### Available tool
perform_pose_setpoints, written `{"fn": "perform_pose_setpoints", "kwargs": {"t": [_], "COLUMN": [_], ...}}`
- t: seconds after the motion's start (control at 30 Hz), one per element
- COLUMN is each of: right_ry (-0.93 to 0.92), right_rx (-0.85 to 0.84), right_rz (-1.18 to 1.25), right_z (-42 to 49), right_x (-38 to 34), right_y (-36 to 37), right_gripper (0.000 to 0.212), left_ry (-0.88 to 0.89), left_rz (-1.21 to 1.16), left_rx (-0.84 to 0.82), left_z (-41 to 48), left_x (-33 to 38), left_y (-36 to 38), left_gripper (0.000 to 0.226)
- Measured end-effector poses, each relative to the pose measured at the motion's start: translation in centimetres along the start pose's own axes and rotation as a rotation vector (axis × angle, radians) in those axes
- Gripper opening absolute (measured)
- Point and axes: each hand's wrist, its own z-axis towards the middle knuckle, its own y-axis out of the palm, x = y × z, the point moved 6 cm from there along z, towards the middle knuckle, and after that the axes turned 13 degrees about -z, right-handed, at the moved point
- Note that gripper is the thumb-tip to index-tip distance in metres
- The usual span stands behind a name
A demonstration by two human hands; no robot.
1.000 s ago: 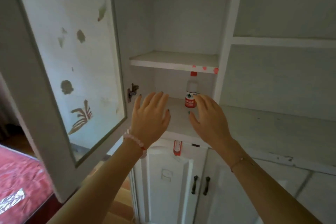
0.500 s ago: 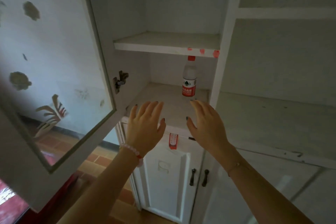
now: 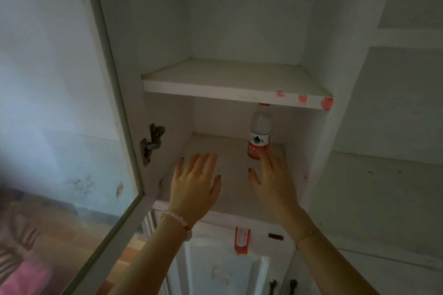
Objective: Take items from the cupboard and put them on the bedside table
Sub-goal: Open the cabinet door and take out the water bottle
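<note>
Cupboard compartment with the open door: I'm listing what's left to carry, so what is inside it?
One water bottle stands upright on the lower shelf, back right. The upper shelf looks bare. Both hands hide part of the lower shelf's front.
</note>
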Motion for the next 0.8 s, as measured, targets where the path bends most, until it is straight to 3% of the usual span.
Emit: {"fn": "perform_pose_setpoints", "kwargs": {"t": [0.17,0.33,0.43,0.6,0.8], "right_ry": [0.270,0.467,0.560,0.610,0.627], "right_rx": [0.002,-0.082,-0.050,0.051,0.064], "right_rz": [0.201,0.496,0.571,0.712,0.751], "right_z": [5.5,9.1,9.9,10.3,10.2], "right_x": [3.2,4.4,5.3,6.4,6.9], "right_y": [2.5,6.8,8.8,10.6,10.8], "right_gripper": [0.069,0.094,0.091,0.069,0.068], "left_ry": [0.032,0.035,0.013,0.002,0.016], "left_rz": [-0.026,-0.065,-0.080,-0.092,-0.090], "left_rx": [0.040,-0.030,-0.079,-0.084,-0.078], "left_z": [2.7,3.5,3.7,4.0,4.4], "left_x": [-1.2,-1.6,-2.1,-3.4,-4.2], "left_y": [1.5,3.3,4.1,4.6,4.9], "left_gripper": [0.045,0.045,0.046,0.046,0.046]}}
